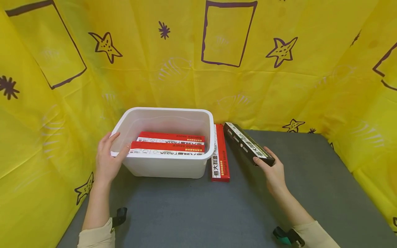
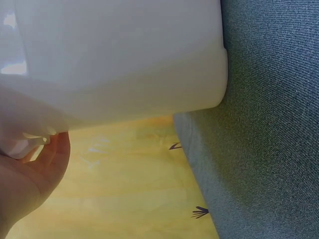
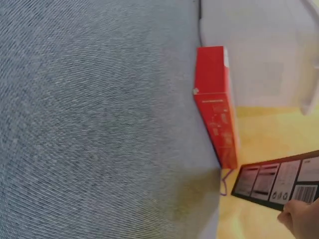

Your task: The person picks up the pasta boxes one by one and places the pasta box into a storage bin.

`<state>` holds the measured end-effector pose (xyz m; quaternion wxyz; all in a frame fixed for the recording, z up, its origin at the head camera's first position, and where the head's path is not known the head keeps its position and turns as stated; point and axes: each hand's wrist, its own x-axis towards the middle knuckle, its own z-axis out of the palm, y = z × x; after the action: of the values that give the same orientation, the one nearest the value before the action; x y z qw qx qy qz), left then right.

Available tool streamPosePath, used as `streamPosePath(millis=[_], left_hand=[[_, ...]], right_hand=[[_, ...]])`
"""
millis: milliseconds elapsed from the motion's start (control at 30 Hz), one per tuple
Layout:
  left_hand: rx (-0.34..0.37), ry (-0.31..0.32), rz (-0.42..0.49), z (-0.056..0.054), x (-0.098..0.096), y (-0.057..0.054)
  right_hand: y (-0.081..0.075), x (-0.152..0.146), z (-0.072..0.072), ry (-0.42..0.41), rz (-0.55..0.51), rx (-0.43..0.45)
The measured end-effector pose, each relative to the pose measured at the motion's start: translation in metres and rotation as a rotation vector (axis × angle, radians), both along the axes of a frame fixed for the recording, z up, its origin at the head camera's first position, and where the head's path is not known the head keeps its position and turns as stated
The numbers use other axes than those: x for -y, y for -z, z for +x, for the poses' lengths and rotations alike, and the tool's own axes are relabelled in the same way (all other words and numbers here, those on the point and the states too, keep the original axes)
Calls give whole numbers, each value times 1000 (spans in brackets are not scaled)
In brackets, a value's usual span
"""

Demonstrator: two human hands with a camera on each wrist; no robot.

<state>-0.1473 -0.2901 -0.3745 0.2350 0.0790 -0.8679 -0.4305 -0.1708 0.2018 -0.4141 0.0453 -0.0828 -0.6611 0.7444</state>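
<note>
A white plastic bin (image 1: 164,167) stands on the grey table, with two red-and-white tomato sauce pasta boxes (image 1: 167,146) lying inside it. My left hand (image 1: 108,158) grips the bin's left rim; in the left wrist view the fingers (image 2: 60,157) curl about that rim. My right hand (image 1: 274,172) holds the near end of a black pasta box (image 1: 248,143), tilted and raised off the table. In the right wrist view the black box (image 3: 279,181) shows its printed side with a barcode. Between bin and black box, another red pasta box (image 1: 221,155) lies on the table against the bin's right side.
A yellow cloth (image 1: 186,82) with drawn stars and frames hangs behind and along both sides of the table. The grey table surface (image 1: 192,213) stretches in front of the bin and to the right. Dark straps (image 1: 119,217) sit at both wrists.
</note>
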Motion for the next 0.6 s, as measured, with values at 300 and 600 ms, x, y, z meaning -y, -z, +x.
streamPosePath(millis=[300, 600], left_hand=[[-4, -5, -2, -1, 0, 1], [19, -5, -1, 0, 0, 0]], right_hand=[[-18, -1, 6, -104, -315, -225], [-31, 5, 12, -189, -387, -388]])
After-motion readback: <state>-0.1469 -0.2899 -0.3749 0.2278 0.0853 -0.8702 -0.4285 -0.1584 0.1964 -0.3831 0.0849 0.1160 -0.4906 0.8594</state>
